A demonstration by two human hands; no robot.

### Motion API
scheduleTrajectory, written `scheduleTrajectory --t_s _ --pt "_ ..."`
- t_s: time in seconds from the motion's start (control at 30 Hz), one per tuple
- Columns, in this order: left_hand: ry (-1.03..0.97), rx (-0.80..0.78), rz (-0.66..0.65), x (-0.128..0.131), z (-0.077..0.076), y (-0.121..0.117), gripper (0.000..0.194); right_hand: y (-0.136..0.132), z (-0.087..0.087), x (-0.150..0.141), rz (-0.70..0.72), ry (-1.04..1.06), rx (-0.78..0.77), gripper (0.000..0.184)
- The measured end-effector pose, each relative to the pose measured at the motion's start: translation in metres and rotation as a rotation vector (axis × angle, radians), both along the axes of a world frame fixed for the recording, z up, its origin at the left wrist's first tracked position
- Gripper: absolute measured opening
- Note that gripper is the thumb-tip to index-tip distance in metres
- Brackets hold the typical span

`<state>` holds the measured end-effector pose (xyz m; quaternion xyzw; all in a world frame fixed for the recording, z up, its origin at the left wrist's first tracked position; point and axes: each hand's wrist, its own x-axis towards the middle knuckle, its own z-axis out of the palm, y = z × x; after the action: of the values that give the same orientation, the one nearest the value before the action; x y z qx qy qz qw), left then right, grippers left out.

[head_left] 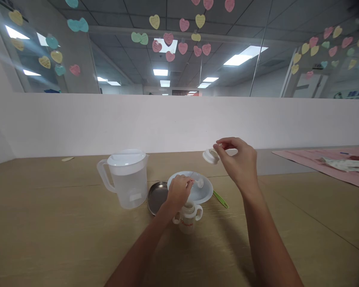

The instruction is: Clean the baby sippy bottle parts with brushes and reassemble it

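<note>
My left hand (pixel 178 193) is closed around the top of a small two-handled baby bottle (pixel 188 219) standing on the wooden table (pixel 62 239); a pale teat-like piece (pixel 199 182) sticks out from its fingers. My right hand (pixel 238 161) is raised above the table and pinches a white round cap (pixel 211 156) between thumb and fingertips. Just behind the bottle sits a white bowl (pixel 203 193).
A clear plastic pitcher (pixel 126 178) with a white lid stands to the left. A metal dish (pixel 157 195) lies beside the bowl, and a green utensil (pixel 220 199) lies on its right. A pink cloth (pixel 323 163) with items covers the far right. A white partition runs behind.
</note>
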<state>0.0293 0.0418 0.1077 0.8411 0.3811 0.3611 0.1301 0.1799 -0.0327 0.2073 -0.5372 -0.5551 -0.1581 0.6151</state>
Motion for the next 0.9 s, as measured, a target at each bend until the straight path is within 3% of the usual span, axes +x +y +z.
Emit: scheduleTrajectory --t_s 0.13,0.27,0.37,0.5,0.63,0.77,0.9 --pt "-0.011 -0.185 -0.07 -0.008 -0.011 0.013 0.023 0.001 -0.001 -0.009 0.05 -0.016 -0.072 0.02" --pt "0.013 -0.252 -0.091 -0.013 -0.021 0.019 0.022 0.003 -0.002 -0.014 0.063 -0.026 -0.116 0.02" --pt "-0.002 -0.26 -0.077 -0.014 -0.019 0.019 0.024 0.002 -0.001 -0.015 0.081 -0.032 -0.152 0.02" --pt "-0.146 -0.232 -0.047 -0.015 0.006 0.008 0.042 0.002 -0.001 -0.017 0.127 -0.055 -0.22 0.018" --pt "-0.347 -0.23 -0.273 -0.019 0.04 -0.016 0.057 0.003 -0.002 -0.021 0.169 -0.088 -0.258 0.015" --pt "-0.355 -0.104 -0.3 -0.019 0.061 -0.039 0.044 0.001 -0.002 -0.029 0.277 -0.142 -0.211 0.01" --pt "-0.389 -0.092 -0.303 -0.014 0.064 -0.049 0.036 0.0 -0.003 -0.034 0.311 -0.152 -0.154 0.008"
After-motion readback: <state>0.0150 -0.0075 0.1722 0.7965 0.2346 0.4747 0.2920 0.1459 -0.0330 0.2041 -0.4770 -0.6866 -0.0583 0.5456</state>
